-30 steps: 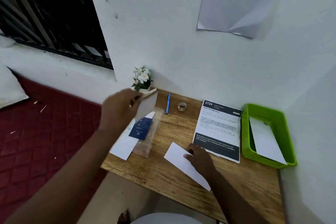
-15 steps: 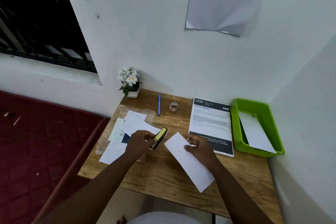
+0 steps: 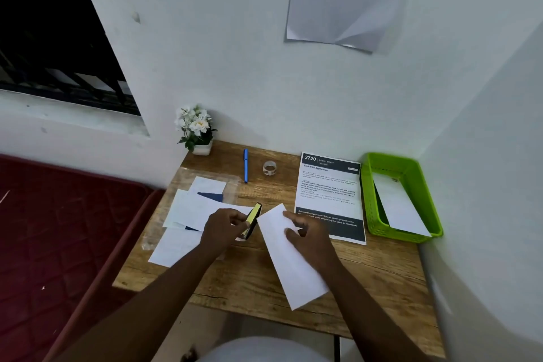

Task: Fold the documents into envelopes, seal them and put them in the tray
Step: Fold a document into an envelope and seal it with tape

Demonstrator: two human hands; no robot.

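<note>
Since half a second ago your left hand (image 3: 223, 231) has barely shifted; a second ago it was raised near the flower pot (image 3: 201, 147), and it now sits low over the wooden desk (image 3: 252, 273). Its fingers are curled round a small black-and-yellow object (image 3: 252, 220), pinched upright just right of the thumb; what the object is cannot be told. Your right hand (image 3: 311, 236) lies on the white envelope (image 3: 291, 267), fingers bent and pressing its upper end; whether the thumb is under the paper cannot be told. Envelope runs diagonally from the fingertips down toward your body, flat on the desk. Left of your left-hand fingers: loose white papers (image 3: 188, 211) over a blue booklet (image 3: 211, 196). Beyond both hands: blue pen (image 3: 245, 165), tape roll (image 3: 269, 168). Right of your right-hand fingers: printed sheet (image 3: 329, 194), then green tray (image 3: 411, 161) holding one white envelope.
</note>
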